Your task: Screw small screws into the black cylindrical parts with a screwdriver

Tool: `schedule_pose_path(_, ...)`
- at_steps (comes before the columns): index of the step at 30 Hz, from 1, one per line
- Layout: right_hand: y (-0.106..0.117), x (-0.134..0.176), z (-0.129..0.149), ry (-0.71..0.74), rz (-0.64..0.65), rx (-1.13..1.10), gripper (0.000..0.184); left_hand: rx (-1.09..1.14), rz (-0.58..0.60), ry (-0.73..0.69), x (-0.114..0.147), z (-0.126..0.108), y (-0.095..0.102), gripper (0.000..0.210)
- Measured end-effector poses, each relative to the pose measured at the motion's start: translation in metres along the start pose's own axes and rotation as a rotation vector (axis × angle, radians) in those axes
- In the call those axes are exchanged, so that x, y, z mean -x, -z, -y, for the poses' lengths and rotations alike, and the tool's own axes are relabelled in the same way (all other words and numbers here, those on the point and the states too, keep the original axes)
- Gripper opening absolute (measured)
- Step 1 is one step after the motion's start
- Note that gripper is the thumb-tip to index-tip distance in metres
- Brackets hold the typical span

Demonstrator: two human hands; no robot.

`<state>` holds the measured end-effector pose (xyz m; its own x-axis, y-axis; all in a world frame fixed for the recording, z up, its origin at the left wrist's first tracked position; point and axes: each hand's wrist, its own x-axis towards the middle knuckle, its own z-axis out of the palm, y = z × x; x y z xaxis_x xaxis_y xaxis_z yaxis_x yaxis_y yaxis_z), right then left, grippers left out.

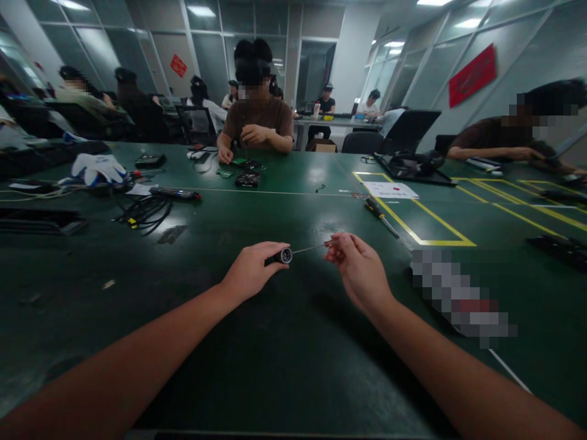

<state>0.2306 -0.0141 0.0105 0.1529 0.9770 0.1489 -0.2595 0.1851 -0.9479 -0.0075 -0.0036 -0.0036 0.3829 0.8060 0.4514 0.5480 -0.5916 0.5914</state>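
My left hand (250, 267) grips a short black cylinder (286, 255) whose round, silver-rimmed end faces me; it looks like a small flashlight. My right hand (360, 266) pinches a thin metal rod (308, 249) between thumb and fingers. The rod reaches left to the cylinder's rim; whether it goes inside I cannot tell. Both hands are above the green tabletop (275, 354). Beyond my right hand lies a screwdriver (381, 217) with a black and yellow handle.
A pixelated pale object (458, 299) lies right of my right forearm. Black cable (149, 214), a dark pen-like tool (174, 193) and white gloves (98, 168) are at the left. Yellow tape (447, 227) marks the right side. A person (257, 119) works opposite, by circuit parts (248, 178).
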Motion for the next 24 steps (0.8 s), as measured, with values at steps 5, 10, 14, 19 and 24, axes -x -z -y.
schedule_pose_path(5, -0.004, 0.005, -0.003, 0.087, 0.022, 0.111, 0.030, 0.004, 0.001, -0.014, 0.001, -0.001, 0.000, 0.037)
schedule_pose_path(10, -0.003, 0.006, -0.003, 0.110, 0.044, 0.197, 0.031, 0.012, -0.001, -0.033, 0.001, 0.000, 0.000, 0.036)
schedule_pose_path(14, -0.004, 0.009, -0.001, 0.155, 0.067, 0.252, 0.030, 0.012, 0.021, -0.031, 0.001, -0.002, 0.001, 0.036)
schedule_pose_path(19, -0.005, 0.012, 0.005, 0.098, 0.104, 0.252, 0.028, -0.011, 0.032, -0.034, 0.001, -0.004, 0.003, 0.034)
schedule_pose_path(24, -0.007, 0.013, 0.007, 0.053, 0.127, 0.142, 0.031, -0.014, 0.035, -0.050, 0.000, -0.004, 0.004, 0.033)
